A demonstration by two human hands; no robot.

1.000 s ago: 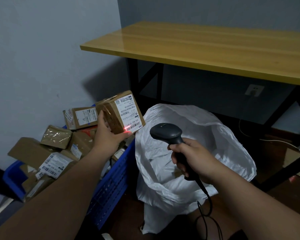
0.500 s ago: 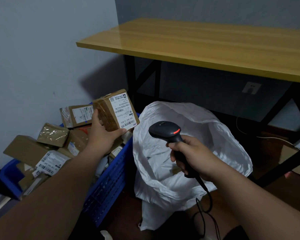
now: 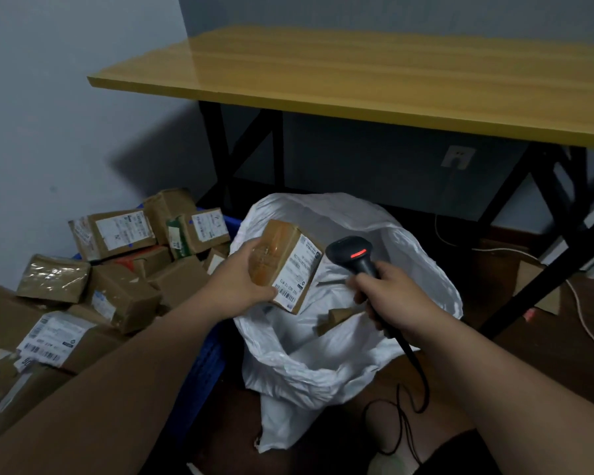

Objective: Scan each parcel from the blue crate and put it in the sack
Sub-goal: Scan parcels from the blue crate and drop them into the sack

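Note:
My left hand (image 3: 246, 281) grips a small brown cardboard parcel (image 3: 288, 265) with a white barcode label, held over the open mouth of the white sack (image 3: 422, 265). My right hand (image 3: 391, 296) grips a black handheld scanner (image 3: 352, 253) whose red light glows, right beside the parcel. The blue crate (image 3: 206, 358) at the left is piled with several taped cardboard parcels (image 3: 117, 231). Another brown parcel (image 3: 336, 318) lies inside the sack.
A yellow-topped table (image 3: 374, 80) on black legs stands behind the sack. The scanner's black cable (image 3: 415, 382) loops down to the brown floor. A wall socket (image 3: 457, 156) and a white cord (image 3: 587, 320) are at the right, beside a cardboard piece (image 3: 528, 286).
My left hand has carried the parcel from above the crate rightward and down, over the sack's mouth. The scanner, in my right hand, now sits close to the parcel.

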